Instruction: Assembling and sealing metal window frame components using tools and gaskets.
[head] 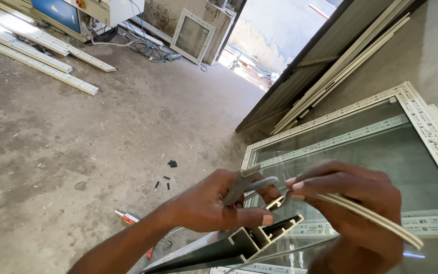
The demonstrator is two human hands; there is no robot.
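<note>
From the head camera, the left hand (214,205) is closed around a grey hand tool (242,185), thumb pressed along the cut end of a dark metal profile (239,243) that runs down toward the lower left. The right hand (353,208) pinches the end of a pale thin strip (376,215), which trails off to the right. Both meet above a white-framed glazed window (432,127) lying flat. The strip could slip or kink at the pinch, since it bends freely.
</note>
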